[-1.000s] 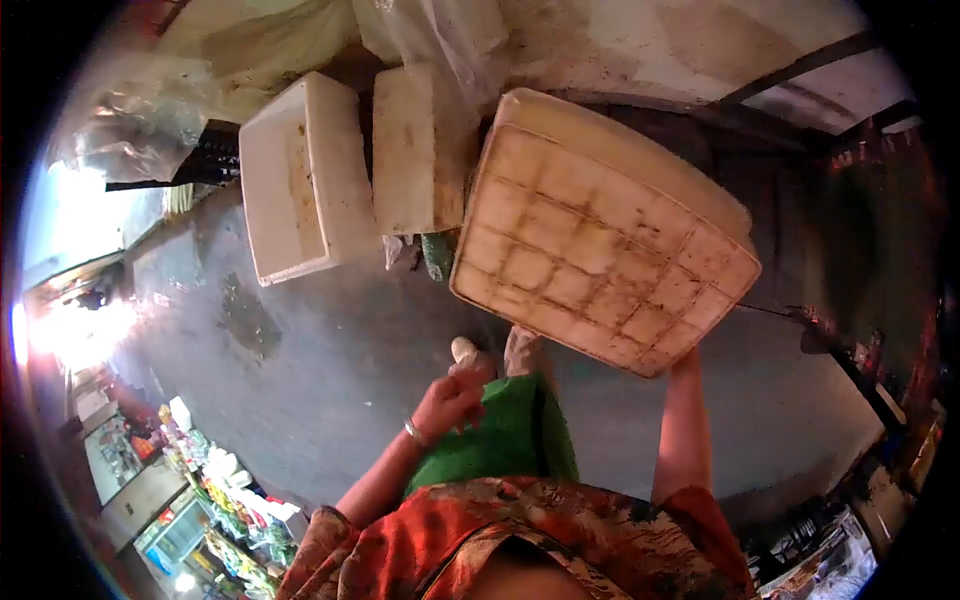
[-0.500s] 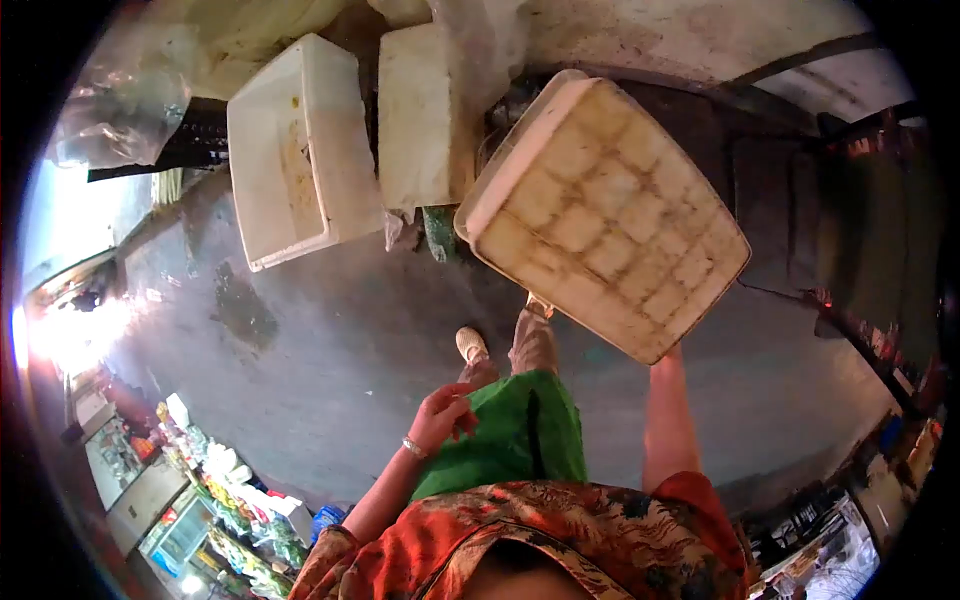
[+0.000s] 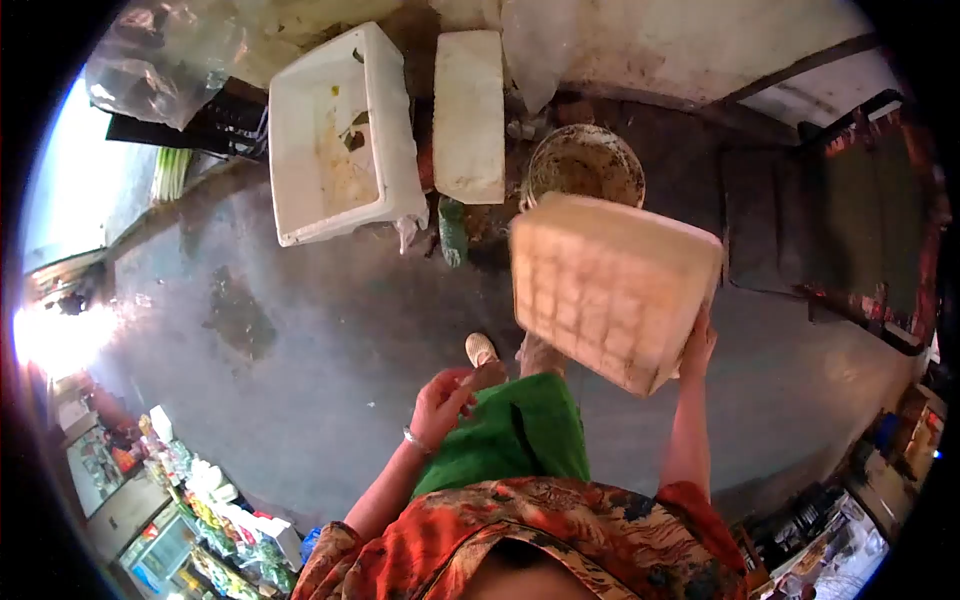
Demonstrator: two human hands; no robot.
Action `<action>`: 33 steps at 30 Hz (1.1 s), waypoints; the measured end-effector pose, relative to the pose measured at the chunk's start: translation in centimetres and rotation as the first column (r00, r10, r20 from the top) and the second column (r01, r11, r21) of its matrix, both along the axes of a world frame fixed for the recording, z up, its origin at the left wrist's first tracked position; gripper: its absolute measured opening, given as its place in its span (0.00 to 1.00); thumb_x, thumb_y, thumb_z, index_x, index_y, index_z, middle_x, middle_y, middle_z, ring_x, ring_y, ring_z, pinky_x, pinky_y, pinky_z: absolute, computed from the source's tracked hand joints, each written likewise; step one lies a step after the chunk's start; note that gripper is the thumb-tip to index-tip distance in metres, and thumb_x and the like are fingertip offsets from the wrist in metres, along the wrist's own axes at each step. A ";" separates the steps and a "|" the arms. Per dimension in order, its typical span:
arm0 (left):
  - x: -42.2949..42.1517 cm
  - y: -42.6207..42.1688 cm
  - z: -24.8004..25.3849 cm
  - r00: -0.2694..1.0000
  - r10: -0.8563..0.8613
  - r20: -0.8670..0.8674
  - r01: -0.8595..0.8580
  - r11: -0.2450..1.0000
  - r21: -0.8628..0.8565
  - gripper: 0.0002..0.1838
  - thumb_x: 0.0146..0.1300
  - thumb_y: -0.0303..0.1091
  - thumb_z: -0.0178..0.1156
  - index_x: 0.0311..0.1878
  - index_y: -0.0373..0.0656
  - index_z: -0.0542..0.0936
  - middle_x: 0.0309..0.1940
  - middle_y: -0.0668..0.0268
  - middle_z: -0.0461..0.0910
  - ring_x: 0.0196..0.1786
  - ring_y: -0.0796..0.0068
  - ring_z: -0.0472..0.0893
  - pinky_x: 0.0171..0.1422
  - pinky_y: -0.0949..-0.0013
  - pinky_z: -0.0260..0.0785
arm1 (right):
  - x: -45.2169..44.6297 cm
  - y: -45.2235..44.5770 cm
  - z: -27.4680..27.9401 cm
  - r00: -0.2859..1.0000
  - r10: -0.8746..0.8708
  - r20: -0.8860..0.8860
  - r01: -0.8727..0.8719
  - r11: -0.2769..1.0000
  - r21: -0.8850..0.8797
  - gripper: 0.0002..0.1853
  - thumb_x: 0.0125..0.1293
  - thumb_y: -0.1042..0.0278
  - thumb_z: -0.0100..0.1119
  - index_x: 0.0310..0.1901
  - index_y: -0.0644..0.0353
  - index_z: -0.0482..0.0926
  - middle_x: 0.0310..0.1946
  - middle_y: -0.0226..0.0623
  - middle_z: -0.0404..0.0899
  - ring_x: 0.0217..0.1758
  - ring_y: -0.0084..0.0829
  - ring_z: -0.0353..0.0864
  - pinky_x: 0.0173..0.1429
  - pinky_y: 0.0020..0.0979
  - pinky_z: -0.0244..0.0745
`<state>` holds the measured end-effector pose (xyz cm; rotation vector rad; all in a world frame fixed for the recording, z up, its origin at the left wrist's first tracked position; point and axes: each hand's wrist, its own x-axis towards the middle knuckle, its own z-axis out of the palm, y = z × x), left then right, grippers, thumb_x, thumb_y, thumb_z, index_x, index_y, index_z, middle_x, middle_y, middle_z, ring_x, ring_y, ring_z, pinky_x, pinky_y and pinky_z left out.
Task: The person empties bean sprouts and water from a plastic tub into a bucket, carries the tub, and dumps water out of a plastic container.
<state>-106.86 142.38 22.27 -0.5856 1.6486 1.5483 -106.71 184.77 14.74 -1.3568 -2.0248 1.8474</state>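
Observation:
My right hand [image 3: 700, 342] grips the right side of a dirty off-white foam box [image 3: 610, 285]. The box is tilted in the air, and its grid-marked underside is turned towards me. My fingers are partly hidden behind its edge. Just beyond the box stands a round bucket [image 3: 588, 165] with a stained inside, partly covered by it. My left hand [image 3: 440, 408], with a bracelet at the wrist, hangs in front of the green apron [image 3: 525, 435]. Its fingers are loosely bent and apart, with nothing seen in them.
A white foam box [image 3: 325, 150] with brown stains and leaf bits lies at the wall, beside a narrow white block [image 3: 470, 115]. A green object [image 3: 452, 232] rests below that block. A dark folding frame [image 3: 860, 220] stands at right. Bagged goods [image 3: 215, 500] fill the lower left.
The held foam box has come down towards me and turned, so the bucket behind it now shows. My right hand has come into view on its side. My left hand has hardly moved.

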 end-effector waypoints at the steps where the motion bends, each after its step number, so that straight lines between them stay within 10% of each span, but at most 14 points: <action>1: 0.0 -0.3 0.3 1.000 -0.005 0.004 0.005 1.000 0.008 0.16 0.60 0.32 0.53 0.52 0.40 0.71 0.29 0.63 0.79 0.23 0.80 0.76 0.21 0.80 0.64 | 0.2 -0.4 1.6 0.978 0.174 0.113 -0.187 0.975 0.116 0.21 0.66 0.51 0.43 0.42 0.61 0.77 0.32 0.30 0.77 0.33 0.21 0.74 0.37 0.26 0.71; 3: -0.2 -0.8 1.2 0.809 -0.221 -0.544 0.048 0.948 -0.314 0.24 0.55 0.32 0.59 0.56 0.44 0.69 0.43 0.58 0.76 0.38 0.71 0.78 0.32 0.75 0.69 | -1.5 -5.7 4.9 0.899 0.429 0.088 -0.431 0.833 0.346 0.13 0.62 0.61 0.52 0.29 0.62 0.78 0.18 0.28 0.75 0.21 0.19 0.70 0.25 0.26 0.67; 5: -2.0 -1.0 3.9 0.638 -0.408 -0.653 0.062 0.872 -0.485 0.30 0.52 0.33 0.62 0.59 0.44 0.66 0.49 0.58 0.72 0.47 0.65 0.73 0.43 0.69 0.67 | -4.0 -12.0 7.3 0.606 0.766 0.217 -0.759 0.474 0.447 0.07 0.52 0.60 0.60 0.28 0.53 0.80 0.19 0.36 0.76 0.20 0.33 0.75 0.26 0.32 0.69; 6: -2.7 -1.3 5.3 0.431 -0.585 -0.687 0.014 0.766 -0.643 0.35 0.49 0.34 0.64 0.62 0.43 0.63 0.55 0.57 0.68 0.55 0.60 0.69 0.53 0.63 0.65 | -4.6 -15.4 7.0 0.477 0.839 0.262 -0.813 0.307 0.494 0.11 0.53 0.55 0.57 0.28 0.53 0.79 0.18 0.36 0.76 0.22 0.37 0.76 0.28 0.36 0.70; 9: -3.4 -2.8 7.4 0.392 -0.824 -0.409 0.229 0.518 -0.824 0.42 0.45 0.40 0.66 0.65 0.47 0.59 0.59 0.56 0.63 0.61 0.53 0.61 0.62 0.58 0.53 | -4.2 -25.0 4.9 -0.005 0.964 0.265 -0.850 -0.143 0.506 0.16 0.55 0.48 0.54 0.34 0.52 0.77 0.22 0.37 0.76 0.28 0.39 0.77 0.33 0.41 0.70; 12: -0.8 -6.4 2.5 0.526 -0.839 -0.140 0.539 0.456 -0.708 0.17 0.53 0.39 0.59 0.46 0.46 0.74 0.38 0.54 0.78 0.45 0.54 0.75 0.51 0.53 0.60 | -4.0 -30.8 4.6 -0.145 0.989 0.036 -0.850 -0.143 0.507 0.13 0.53 0.53 0.58 0.26 0.54 0.74 0.20 0.34 0.73 0.28 0.38 0.76 0.35 0.37 0.70; 15: 3.8 -10.7 -2.8 0.779 -0.619 -0.095 0.470 0.679 -0.564 0.08 0.57 0.38 0.54 0.30 0.43 0.72 0.24 0.51 0.76 0.32 0.46 0.74 0.35 0.50 0.64 | -4.0 -32.9 0.1 -0.197 0.980 -0.043 -0.934 -0.174 0.312 0.18 0.54 0.47 0.56 0.38 0.52 0.77 0.33 0.38 0.78 0.33 0.42 0.78 0.38 0.43 0.70; 17: 6.6 -12.6 -4.7 0.787 -0.614 -0.052 0.462 0.644 -0.609 0.10 0.57 0.38 0.54 0.28 0.42 0.71 0.23 0.49 0.75 0.30 0.44 0.73 0.32 0.50 0.64 | -7.0 -31.6 -4.5 0.156 0.985 -0.076 -0.953 0.171 0.250 0.23 0.52 0.49 0.58 0.46 0.54 0.74 0.42 0.42 0.75 0.42 0.44 0.77 0.46 0.42 0.71; 20: 11.1 -14.8 -6.0 0.829 -0.545 0.123 0.458 0.537 -0.708 0.11 0.58 0.39 0.53 0.28 0.41 0.70 0.22 0.49 0.74 0.31 0.44 0.74 0.34 0.49 0.64 | -12.4 -26.7 -12.8 0.317 0.928 0.194 -0.939 0.279 0.201 0.28 0.52 0.58 0.58 0.55 0.62 0.67 0.51 0.48 0.69 0.55 0.45 0.68 0.57 0.39 0.66; 25: 19.9 -18.0 -6.6 0.894 -0.331 0.303 0.444 0.547 -0.710 0.11 0.57 0.38 0.54 0.28 0.40 0.70 0.21 0.47 0.74 0.29 0.43 0.74 0.32 0.48 0.63 | -15.1 -18.9 -27.7 0.216 0.689 0.692 -0.976 0.178 0.127 0.36 0.52 0.60 0.60 0.60 0.64 0.55 0.60 0.55 0.54 0.62 0.51 0.59 0.62 0.39 0.62; 28: 21.4 -17.9 -4.6 0.929 -0.176 0.325 0.361 0.619 -0.698 0.12 0.55 0.36 0.57 0.24 0.38 0.69 0.18 0.48 0.73 0.25 0.45 0.74 0.26 0.53 0.63 | -15.2 -16.4 -31.3 0.172 0.617 0.768 -0.962 0.273 -0.004 0.43 0.53 0.59 0.59 0.65 0.60 0.44 0.66 0.56 0.38 0.63 0.51 0.59 0.60 0.40 0.65; 33: 26.9 -17.3 -3.0 0.867 0.208 0.452 0.113 0.803 -0.586 0.09 0.53 0.30 0.59 0.24 0.37 0.71 0.18 0.54 0.74 0.21 0.64 0.76 0.25 0.66 0.68 | -14.4 -17.0 -28.6 0.140 0.586 0.798 -0.974 0.228 0.003 0.44 0.54 0.61 0.58 0.67 0.55 0.41 0.67 0.53 0.39 0.61 0.49 0.63 0.57 0.40 0.68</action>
